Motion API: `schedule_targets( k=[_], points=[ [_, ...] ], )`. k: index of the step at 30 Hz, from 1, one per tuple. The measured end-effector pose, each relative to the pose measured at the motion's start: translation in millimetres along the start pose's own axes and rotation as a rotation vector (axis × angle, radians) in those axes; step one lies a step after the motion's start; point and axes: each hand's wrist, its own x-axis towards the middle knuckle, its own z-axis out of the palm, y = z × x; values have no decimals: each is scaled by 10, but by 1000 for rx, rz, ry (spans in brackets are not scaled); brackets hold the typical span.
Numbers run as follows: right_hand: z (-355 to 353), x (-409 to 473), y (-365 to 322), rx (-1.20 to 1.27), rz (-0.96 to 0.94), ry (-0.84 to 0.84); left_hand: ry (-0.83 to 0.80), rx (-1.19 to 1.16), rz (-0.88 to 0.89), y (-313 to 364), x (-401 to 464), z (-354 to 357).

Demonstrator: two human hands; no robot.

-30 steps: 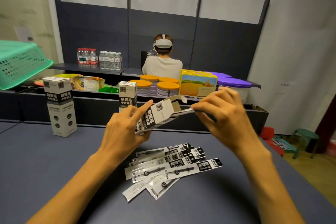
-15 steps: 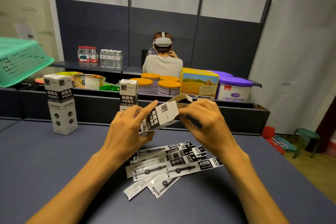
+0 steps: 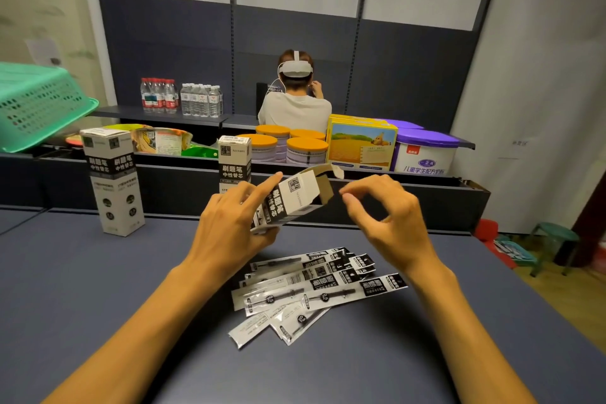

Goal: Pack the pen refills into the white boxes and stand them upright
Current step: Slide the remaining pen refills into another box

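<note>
Just above the grey table (image 3: 82, 289), the left hand (image 3: 229, 226) gripped a white box (image 3: 295, 200), fingers curled round its lower end and the index finger laid straight along its side. The box was tilted, its open mouth raised toward the right, flaps standing out. The right hand (image 3: 383, 216) hovered just beside that mouth — it touched nothing, and its fingers were loosely curled with thumb and forefinger close together but holding nothing.

Under the hands, a loose pile of refills (image 3: 311, 285) in black-and-white sleeves lay flat on the table, overlapping each other at different angles.

Two more boxes stood upright: one at the left (image 3: 113, 180) on the table, another (image 3: 234, 161) behind the left hand, its foot hidden by the fingers.

Behind the table ran a low shelf (image 3: 360, 203) with orange-lidded cans (image 3: 306, 149), a yellow carton (image 3: 360, 147) and a purple-lidded tub (image 3: 426, 154). A green basket (image 3: 36, 105) sat at the far left, tilted. Farther back were water bottles (image 3: 182, 98), and a person (image 3: 295, 102) sat facing away — wearing a white headset.
</note>
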Motion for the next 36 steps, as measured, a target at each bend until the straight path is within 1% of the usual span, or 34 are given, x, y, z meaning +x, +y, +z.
schedule_targets(
  k=[1, 2, 5, 6, 8, 10, 13, 17, 22, 27, 32, 36],
  points=[
    [-10, -23, 36, 32, 74, -62, 3, -2, -9, -5, 0, -5],
    [0, -46, 74, 45, 156, -167, 2, -6, -16, -10, 0, -6],
    [121, -114, 185, -26, 356, -559, -15, -24, -25, -16, -3, -7],
    [170, -143, 209, -46, 395, -657, -23, -32, -25, -15, -9, -7],
    [257, -187, 234, -31, 446, -771, -33, -52, -34, -17, -20, 0],
    [323, -214, 237, -4, 474, -820, -40, -88, -56, -23, -28, 10],
    [374, -221, 225, -9, 468, -844, -49, -134, -75, -32, -33, 28],
    [357, -210, 202, 16, 439, -796, -47, -149, -76, -45, -31, 39],
    [283, -202, 199, 98, 479, -756, -39, -159, -73, -53, -26, 48],
    [230, -178, 204, 154, 456, -726, -41, -179, -73, -64, -28, 51],
    [179, -178, 191, 125, 405, -725, -42, -181, -73, -71, -31, 45],
    [80, -160, 165, 107, 408, -632, -43, -176, -73, -75, -27, 46]
  ],
)
